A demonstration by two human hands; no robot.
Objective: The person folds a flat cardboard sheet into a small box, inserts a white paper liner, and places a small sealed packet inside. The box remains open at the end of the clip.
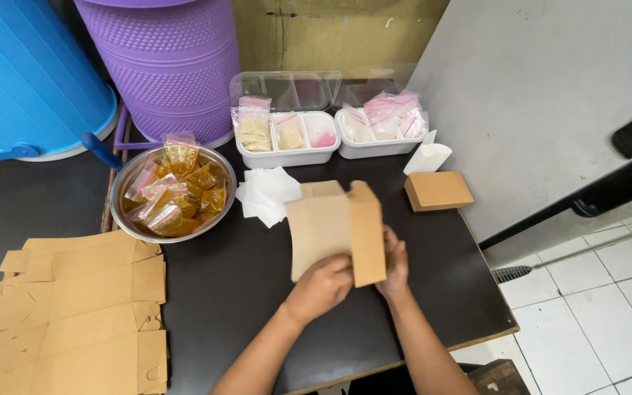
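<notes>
Above the dark bench (257, 292), the left hand (321, 287) and right hand (395, 265) each close their grip on a half-folded brown cardboard box (338, 230). Flat box blanks (78, 314) lie at left. Beyond sit white papers (266, 192), a metal bowl (122, 186) of yellow sachets, and white trays (327, 143).

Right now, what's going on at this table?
A person holds a half-folded brown cardboard box upright in both hands, left hand at its lower edge, right hand behind it. Flat box blanks lie stacked at the left. A metal bowl of yellow sachets, white trays of small bags and a finished box sit beyond.
</notes>
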